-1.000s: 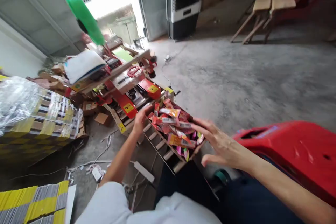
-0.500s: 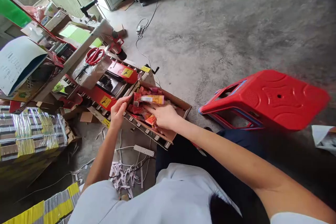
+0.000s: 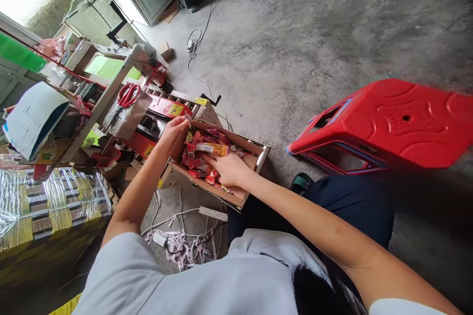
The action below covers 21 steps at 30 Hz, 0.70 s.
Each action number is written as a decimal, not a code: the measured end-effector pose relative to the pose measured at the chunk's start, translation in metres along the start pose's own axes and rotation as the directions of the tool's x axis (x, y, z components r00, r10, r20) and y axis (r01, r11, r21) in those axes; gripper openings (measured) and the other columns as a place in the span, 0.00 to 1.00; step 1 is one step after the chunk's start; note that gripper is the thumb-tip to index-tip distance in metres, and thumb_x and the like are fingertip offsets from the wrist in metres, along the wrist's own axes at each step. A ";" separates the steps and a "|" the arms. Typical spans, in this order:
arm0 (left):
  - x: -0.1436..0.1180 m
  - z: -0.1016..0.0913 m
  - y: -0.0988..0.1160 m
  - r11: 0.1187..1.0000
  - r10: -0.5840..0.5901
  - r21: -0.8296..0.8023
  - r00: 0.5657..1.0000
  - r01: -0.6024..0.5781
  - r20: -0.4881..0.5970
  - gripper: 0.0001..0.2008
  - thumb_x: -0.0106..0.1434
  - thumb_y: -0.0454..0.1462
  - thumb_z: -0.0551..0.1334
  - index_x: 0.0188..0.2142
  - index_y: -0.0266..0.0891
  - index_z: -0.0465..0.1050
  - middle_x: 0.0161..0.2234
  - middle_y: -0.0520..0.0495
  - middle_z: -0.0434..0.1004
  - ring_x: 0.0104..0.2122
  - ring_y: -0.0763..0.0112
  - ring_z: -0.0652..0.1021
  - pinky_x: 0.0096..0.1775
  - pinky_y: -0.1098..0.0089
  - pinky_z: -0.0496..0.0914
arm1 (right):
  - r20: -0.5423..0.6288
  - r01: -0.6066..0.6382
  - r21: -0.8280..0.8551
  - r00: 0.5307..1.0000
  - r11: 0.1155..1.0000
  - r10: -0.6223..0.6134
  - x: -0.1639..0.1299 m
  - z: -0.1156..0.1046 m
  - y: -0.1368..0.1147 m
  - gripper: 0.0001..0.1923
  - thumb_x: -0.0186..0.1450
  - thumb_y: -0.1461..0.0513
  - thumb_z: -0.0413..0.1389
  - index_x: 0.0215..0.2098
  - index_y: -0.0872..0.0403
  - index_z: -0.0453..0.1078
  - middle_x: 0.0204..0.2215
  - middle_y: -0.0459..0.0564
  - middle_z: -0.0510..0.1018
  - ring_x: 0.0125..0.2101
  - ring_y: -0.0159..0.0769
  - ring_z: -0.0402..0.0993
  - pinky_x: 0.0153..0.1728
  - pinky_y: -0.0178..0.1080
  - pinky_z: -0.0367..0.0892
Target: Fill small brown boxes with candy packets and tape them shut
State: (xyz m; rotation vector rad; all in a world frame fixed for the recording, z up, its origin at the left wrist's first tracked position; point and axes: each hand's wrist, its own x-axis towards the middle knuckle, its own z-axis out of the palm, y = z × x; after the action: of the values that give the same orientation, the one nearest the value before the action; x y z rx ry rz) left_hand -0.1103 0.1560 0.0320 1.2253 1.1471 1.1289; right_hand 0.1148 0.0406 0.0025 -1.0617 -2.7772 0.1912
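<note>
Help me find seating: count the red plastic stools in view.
1. The red plastic stool lies tipped on the concrete floor, right of the cardboard box. Others may be out of frame.

The person wears a short-sleeved top of pale grey-white fabric, plain and without print, logo or visible seams. The left sleeve ends above the elbow; the right sleeve shows only as a pale edge at the lower right corner of the view. Both forearms are bare from sleeve to wrist. The left hand and the right hand carry no gloves, rings, watch or bands (as far as the view resolves). The legs are covered by dark navy trousers of plain fabric. Dark hair enters the view at the bottom edge, lying against the top's front.
</note>
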 end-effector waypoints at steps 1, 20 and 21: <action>-0.008 -0.002 0.002 0.998 0.062 0.006 0.997 -0.062 -0.053 0.19 0.45 0.47 0.77 0.30 0.38 0.77 0.29 0.52 0.80 0.29 0.73 0.77 0.38 0.71 0.72 | -0.016 0.009 0.013 1.000 1.000 -0.009 -0.002 -0.002 0.000 0.41 0.60 0.61 0.59 0.70 0.57 0.54 0.67 0.63 0.60 0.67 0.53 0.55 0.65 0.52 0.57; -0.069 0.060 0.026 -0.023 -0.204 0.816 0.802 -0.578 0.562 0.11 0.63 0.33 0.58 0.39 0.41 0.79 0.43 0.44 0.82 0.44 0.59 0.81 0.40 0.65 0.73 | 0.184 0.161 0.015 0.970 0.987 -0.161 -0.009 -0.045 0.003 0.17 0.66 0.60 0.61 0.51 0.61 0.74 0.42 0.63 0.79 0.45 0.49 0.76 0.50 0.47 0.67; -0.067 0.058 0.025 -0.005 -0.197 0.819 0.804 -0.574 0.562 0.10 0.62 0.33 0.59 0.39 0.39 0.79 0.43 0.43 0.81 0.44 0.57 0.81 0.42 0.64 0.73 | 0.147 0.183 0.043 0.971 0.982 -0.187 -0.013 -0.048 0.005 0.16 0.66 0.57 0.62 0.46 0.61 0.75 0.40 0.62 0.79 0.43 0.48 0.76 0.48 0.46 0.68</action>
State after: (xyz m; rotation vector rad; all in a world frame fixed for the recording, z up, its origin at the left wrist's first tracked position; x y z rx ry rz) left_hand -0.0587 0.0850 0.0598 2.7432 1.2706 -0.2800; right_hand 0.1367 0.0387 0.0471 -0.8062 -2.9774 0.2988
